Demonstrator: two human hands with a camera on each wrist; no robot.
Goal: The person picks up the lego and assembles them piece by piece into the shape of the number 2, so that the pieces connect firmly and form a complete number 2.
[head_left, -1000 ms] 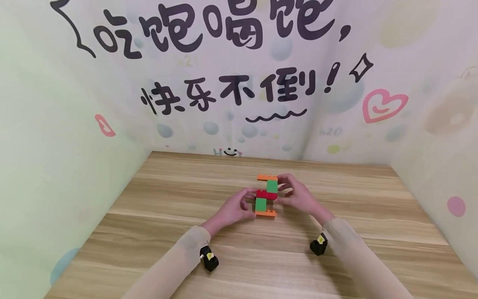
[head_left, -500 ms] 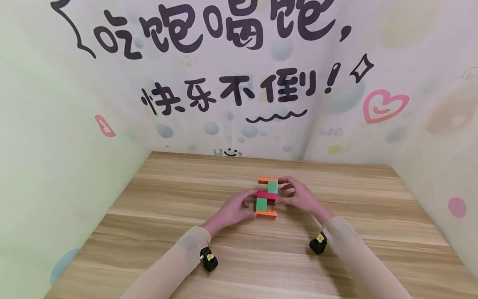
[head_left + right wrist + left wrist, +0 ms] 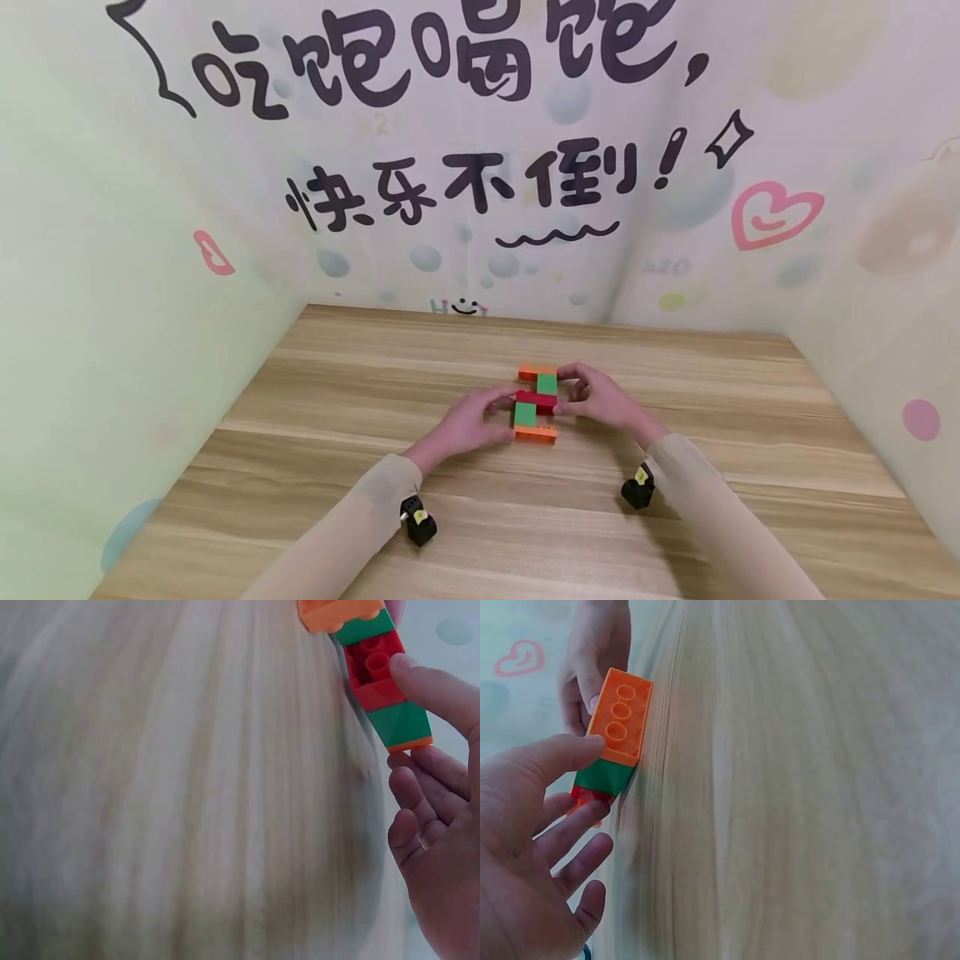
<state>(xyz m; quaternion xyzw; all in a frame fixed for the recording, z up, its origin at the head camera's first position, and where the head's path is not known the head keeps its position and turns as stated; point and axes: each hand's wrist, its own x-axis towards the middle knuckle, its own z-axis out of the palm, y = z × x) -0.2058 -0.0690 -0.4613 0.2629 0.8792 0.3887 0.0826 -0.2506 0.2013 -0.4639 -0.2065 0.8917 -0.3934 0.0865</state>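
Observation:
Both hands hold a zigzag of joined toy building bricks over the table. From far to near, it runs as an orange brick (image 3: 527, 372), a green brick (image 3: 547, 384), a red brick (image 3: 536, 402), another green brick (image 3: 525, 414) and a second orange brick (image 3: 535, 435). My left hand (image 3: 468, 422) grips the left side, its thumb at the near orange brick and a finger at the red one. My right hand (image 3: 602, 402) grips the right side. In the right wrist view its thumb presses the red brick (image 3: 379, 675), with fingertips under the end orange brick (image 3: 411, 744).
The wood-grain table (image 3: 360, 358) stretches around the hands. A printed cloth wall (image 3: 420, 275) stands behind it and others rise at the sides. A small black camera (image 3: 417, 527) hangs at the left cuff, another black camera (image 3: 637, 492) at the right.
The brick zigzag has tipped, its far orange brick coming down and toward me, so it looks shorter in the head view. Both hands have shifted slightly with it, keeping their grip.

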